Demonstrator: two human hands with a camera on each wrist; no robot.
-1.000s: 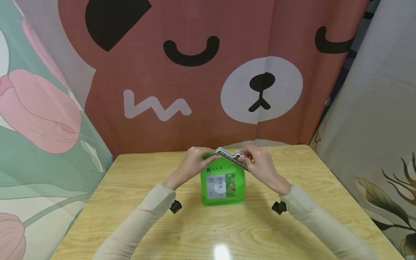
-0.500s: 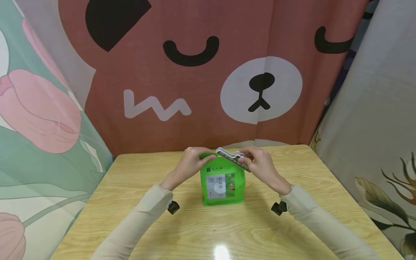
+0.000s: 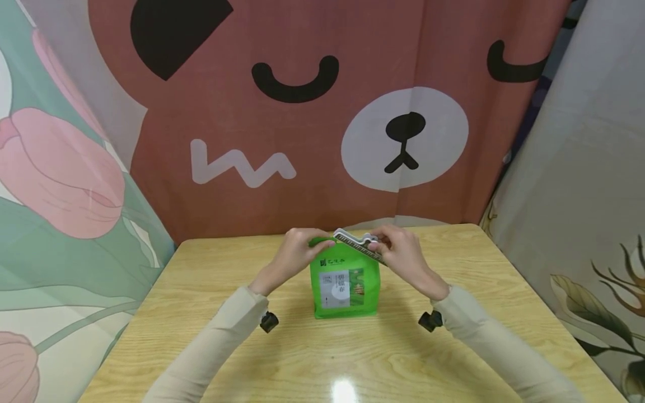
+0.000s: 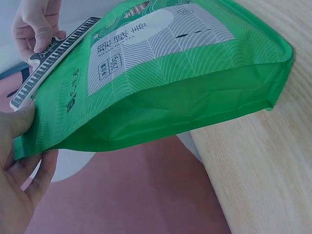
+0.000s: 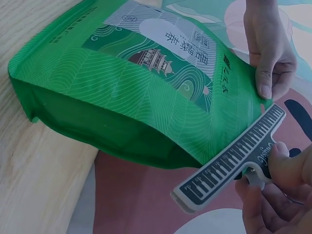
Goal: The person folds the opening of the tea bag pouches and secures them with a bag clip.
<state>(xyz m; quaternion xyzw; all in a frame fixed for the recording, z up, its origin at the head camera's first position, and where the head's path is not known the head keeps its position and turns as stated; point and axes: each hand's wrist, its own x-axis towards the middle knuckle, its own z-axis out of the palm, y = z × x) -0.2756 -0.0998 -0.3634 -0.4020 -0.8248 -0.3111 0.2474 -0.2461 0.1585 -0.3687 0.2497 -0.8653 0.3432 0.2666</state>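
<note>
A green tea bag [image 3: 370, 285] with a grey and green label stands upright on the table. My left hand [image 3: 297, 254] pinches its top edge at the left corner, thumb in front and fingers behind, as the left wrist view shows. In my right hand [image 3: 405, 257] is a long clip [image 5: 229, 161] with a piano-key pattern, its handle pinched between thumb and fingers. The clip lies slanted across the bag's top edge, from near the left thumb down to the right corner. In the right wrist view the bag's edge runs in under the clip's bar.
The wooden table [image 3: 332, 358] has its far edge just behind the bag. A curtain [image 3: 302, 196] with a bear face hangs beyond it, and patterned cloths hang at both sides. A small black camera sits at each wrist.
My left hand has drawn back slightly to the left along the bag's top edge. The clip and my right hand have barely shifted.
</note>
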